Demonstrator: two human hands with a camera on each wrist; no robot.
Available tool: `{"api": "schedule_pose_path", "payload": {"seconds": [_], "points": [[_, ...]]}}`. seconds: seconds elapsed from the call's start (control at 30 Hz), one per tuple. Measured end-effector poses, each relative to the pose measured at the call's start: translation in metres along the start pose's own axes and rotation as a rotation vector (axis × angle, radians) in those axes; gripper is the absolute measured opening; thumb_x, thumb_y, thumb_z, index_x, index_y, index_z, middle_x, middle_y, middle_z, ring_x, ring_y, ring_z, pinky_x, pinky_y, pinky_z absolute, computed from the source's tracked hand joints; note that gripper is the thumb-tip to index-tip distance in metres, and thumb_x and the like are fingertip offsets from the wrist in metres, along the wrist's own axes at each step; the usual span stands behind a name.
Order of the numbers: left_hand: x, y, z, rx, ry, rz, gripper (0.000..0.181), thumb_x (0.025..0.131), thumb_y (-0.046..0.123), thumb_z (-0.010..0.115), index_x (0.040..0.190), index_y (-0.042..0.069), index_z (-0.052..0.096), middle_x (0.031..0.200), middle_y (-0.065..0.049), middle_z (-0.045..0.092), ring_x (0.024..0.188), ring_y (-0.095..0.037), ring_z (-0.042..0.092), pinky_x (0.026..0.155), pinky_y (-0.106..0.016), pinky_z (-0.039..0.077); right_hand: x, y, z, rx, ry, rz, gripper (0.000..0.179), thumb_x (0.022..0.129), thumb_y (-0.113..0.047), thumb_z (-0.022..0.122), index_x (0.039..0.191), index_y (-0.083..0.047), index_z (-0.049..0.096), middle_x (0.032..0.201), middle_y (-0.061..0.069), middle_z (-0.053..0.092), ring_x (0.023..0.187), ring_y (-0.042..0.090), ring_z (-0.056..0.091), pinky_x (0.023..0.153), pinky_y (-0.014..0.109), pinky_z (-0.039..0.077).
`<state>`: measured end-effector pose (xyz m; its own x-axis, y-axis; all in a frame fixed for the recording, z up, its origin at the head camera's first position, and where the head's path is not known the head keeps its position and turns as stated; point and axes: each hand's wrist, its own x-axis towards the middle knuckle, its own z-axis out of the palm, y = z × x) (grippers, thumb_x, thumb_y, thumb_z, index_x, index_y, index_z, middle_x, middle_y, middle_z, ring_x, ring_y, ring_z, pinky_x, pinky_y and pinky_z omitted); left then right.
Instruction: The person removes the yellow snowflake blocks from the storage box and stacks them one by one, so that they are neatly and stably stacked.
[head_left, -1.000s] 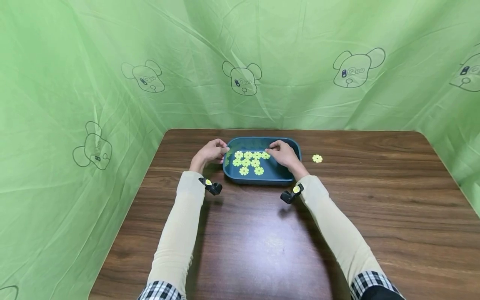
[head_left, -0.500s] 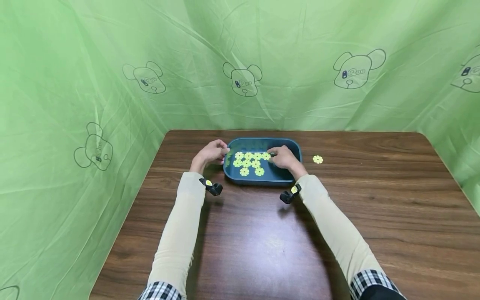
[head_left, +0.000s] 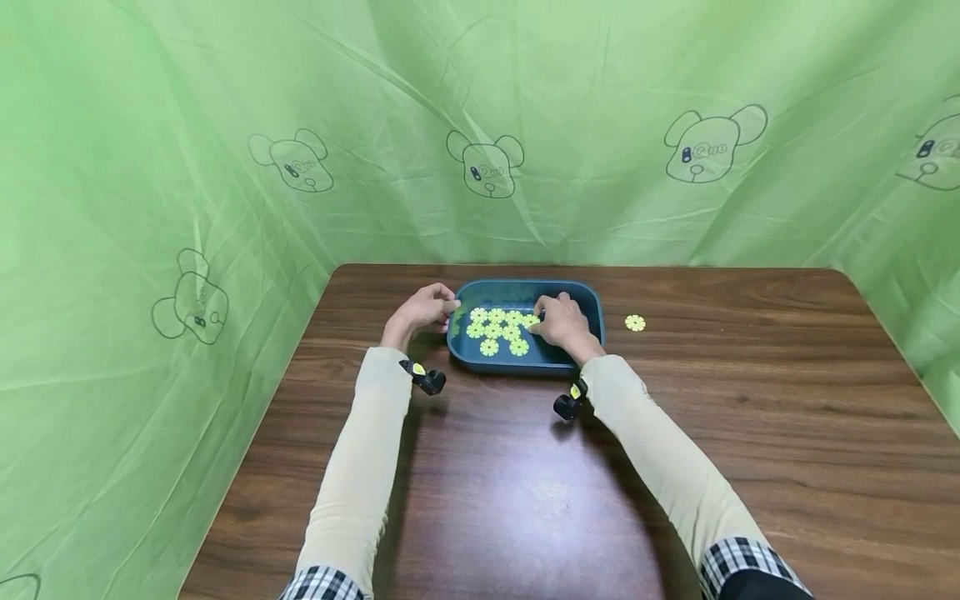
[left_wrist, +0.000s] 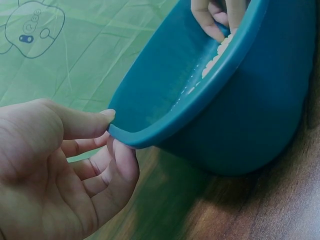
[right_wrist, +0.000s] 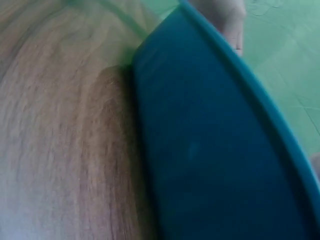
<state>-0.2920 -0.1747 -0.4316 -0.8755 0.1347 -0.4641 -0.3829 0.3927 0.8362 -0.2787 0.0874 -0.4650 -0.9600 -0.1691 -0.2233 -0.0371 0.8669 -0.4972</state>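
Note:
My left hand (head_left: 422, 312) pinches the left rim of a blue rectangular basin (head_left: 517, 367); in the left wrist view thumb and forefinger close on the rim of this basin (left_wrist: 220, 130). Several yellow flower-shaped notched discs (head_left: 492, 330) lie flat in rows on its floor. My right hand (head_left: 562, 323) reaches in over the right side, thumb and forefinger at the edges of the rightmost disc (head_left: 529, 321) of the back row. The left wrist view shows the right fingers (left_wrist: 205, 17) pointing down at the discs. The right wrist view has mostly the basin's outer wall (right_wrist: 210, 145).
One more yellow disc (head_left: 635, 322) lies on the wooden table (head_left: 750, 375) to the right of the basin. A green curtain (head_left: 592, 200) with bear-head drawings hangs behind and left of the table. Both wrists carry small black cameras (head_left: 430, 381).
My right hand has turned at the wrist and its fingers have come down onto the back row's rightmost disc. The left hand keeps its hold on the rim.

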Motion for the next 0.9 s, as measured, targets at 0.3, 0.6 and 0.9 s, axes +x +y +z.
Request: {"api": "schedule_pose_path", "payload": {"seconds": [0.3, 0.6, 0.9], "points": [[0.000, 0.000, -0.001, -0.004, -0.016, -0.013, 0.023, 0.099, 0.018, 0.053, 0.116, 0.005, 0.044, 0.089, -0.011, 0.049, 0.069, -0.018, 0.052, 0.085, -0.046, 0.049, -0.003, 0.000, -0.007, 0.080, 0.013, -0.015, 0.022, 0.084, -0.025, 0.074, 0.089, -0.007, 0.063, 0.096, 0.009, 0.057, 0.088, 0.024, 0.052, 0.077, 0.035, 0.046], [0.001, 0.003, -0.002, -0.031, -0.038, -0.053, 0.026, 0.099, 0.016, 0.051, 0.120, 0.002, 0.043, 0.090, -0.013, 0.049, 0.077, -0.025, 0.052, 0.096, -0.054, 0.043, -0.009, 0.005, -0.021, 0.281, 0.018, -0.061, 0.019, 0.092, -0.026, 0.065, 0.095, -0.007, 0.064, 0.100, 0.009, 0.063, 0.086, 0.021, 0.053, 0.071, 0.029, 0.042], [0.004, -0.002, 0.000, 0.001, -0.001, -0.011, 0.020, 0.099, 0.020, 0.053, 0.112, 0.008, 0.045, 0.085, -0.007, 0.050, 0.071, -0.019, 0.052, 0.088, -0.048, 0.048, -0.017, 0.008, -0.038, 0.534, 0.025, -0.089, 0.024, 0.094, -0.026, 0.061, 0.102, -0.004, 0.063, 0.100, 0.013, 0.061, 0.094, 0.030, 0.056, 0.077, 0.032, 0.045]]}}
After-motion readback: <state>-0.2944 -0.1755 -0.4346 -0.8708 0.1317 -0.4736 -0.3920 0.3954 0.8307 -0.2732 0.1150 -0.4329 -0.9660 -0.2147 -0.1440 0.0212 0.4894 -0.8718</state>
